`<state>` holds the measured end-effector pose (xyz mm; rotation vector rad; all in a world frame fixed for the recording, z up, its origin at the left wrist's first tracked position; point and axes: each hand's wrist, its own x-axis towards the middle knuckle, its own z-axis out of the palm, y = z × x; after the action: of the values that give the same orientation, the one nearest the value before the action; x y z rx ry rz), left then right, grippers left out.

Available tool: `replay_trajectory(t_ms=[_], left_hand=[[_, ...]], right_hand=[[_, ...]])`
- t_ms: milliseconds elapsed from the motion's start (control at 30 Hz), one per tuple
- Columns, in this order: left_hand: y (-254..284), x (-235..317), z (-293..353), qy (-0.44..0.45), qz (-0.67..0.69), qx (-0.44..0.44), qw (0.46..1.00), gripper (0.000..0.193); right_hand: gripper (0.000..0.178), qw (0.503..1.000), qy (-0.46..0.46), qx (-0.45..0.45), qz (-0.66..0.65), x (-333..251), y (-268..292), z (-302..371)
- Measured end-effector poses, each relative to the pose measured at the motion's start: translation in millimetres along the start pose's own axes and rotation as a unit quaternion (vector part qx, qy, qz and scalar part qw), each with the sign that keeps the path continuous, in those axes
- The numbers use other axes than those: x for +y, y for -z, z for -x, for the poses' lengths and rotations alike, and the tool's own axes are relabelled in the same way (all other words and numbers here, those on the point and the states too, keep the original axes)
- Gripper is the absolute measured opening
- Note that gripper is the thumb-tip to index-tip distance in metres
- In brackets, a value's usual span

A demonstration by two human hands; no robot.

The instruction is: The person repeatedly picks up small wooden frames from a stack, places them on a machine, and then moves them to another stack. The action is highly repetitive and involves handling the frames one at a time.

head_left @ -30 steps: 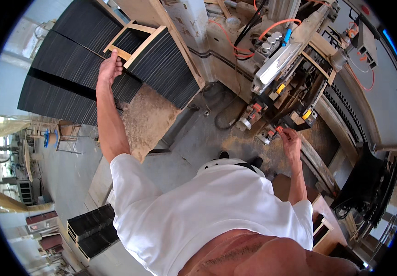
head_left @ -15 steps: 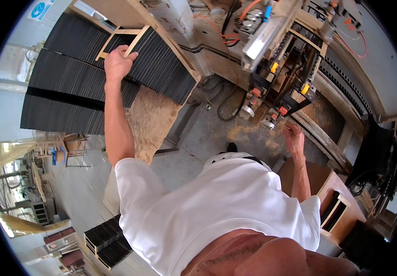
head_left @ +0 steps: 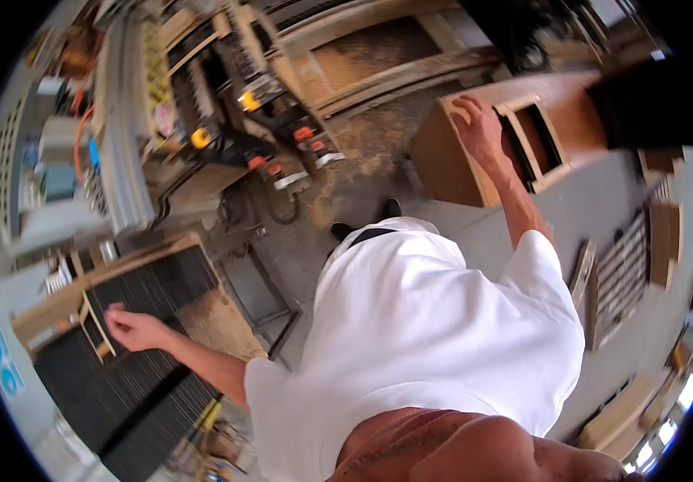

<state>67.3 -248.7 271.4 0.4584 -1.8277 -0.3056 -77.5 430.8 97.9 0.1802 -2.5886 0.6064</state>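
Sawdust is lying thick over the grey workshop floor (head_left: 443, 217), and a woodworking machine (head_left: 226, 120) with orange and yellow fittings is filling the upper left of the view; the person in a white shirt (head_left: 419, 337) is standing between two stacks of panels.

At lower left the left hand (head_left: 134, 329) is resting, fingers spread and flat, on a small pale wooden frame (head_left: 97, 325) that is lying on top of a stack of dark ribbed panels (head_left: 114, 386); the hand is pressing on it rather than closing around it, so it is holding nothing in a grip. At upper right the right hand (head_left: 475, 128) is lying palm down on the top face of a brown wooden cabinet panel (head_left: 459, 153), just beside a second pale frame (head_left: 535, 140) sitting on that same piece; whether its fingers are curling over an edge I cannot tell.

Judging by its thin rails, the frame under the left hand is looking light and stiff, though likely weak at the corner joints; taking it by one long rail, or by two opposite rails, would be spreading the load; its sanded wood is probably offering fair friction, dusty as it is.
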Motion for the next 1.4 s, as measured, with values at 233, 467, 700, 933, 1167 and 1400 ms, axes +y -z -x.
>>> replay_trajectory(t_ms=[233, 467, 700, 933, 1167, 1400], left_hand=[[-99.0, 118.5, 205.2, 0.223, 0.249, -0.362, 0.870, 0.016], [-199.3, 127.5, 223.0, 0.316, 0.324, -0.484, 0.749, 0.026], [-328.9, 124.4, 162.0, 0.424, 0.393, -0.407, 0.707, 0.029], [-479.6, 101.0, 110.1, 0.582, 0.457, -0.372, 0.560, 0.054], [-576.5, 76.9, 88.8, 0.641, 0.494, -0.319, 0.494, 0.035], [-508.2, 76.2, 122.5, 0.629, 0.547, -0.328, 0.444, 0.017]], right_hand=[[0.037, 0.956, -0.178, -0.107, 0.209, 85.8, 74.8, 73.5], [0.018, 0.960, -0.246, -0.043, 0.128, 115.5, 68.7, 127.0], [0.023, 0.944, -0.304, -0.029, 0.127, 85.8, 79.2, 96.2], [0.025, 0.958, -0.279, 0.044, -0.054, 14.9, 67.3, 16.0], [0.028, 0.990, -0.058, -0.021, -0.125, -99.8, -4.8, -118.5], [0.025, 0.966, 0.209, -0.097, -0.119, -195.6, -120.6, -251.3]])
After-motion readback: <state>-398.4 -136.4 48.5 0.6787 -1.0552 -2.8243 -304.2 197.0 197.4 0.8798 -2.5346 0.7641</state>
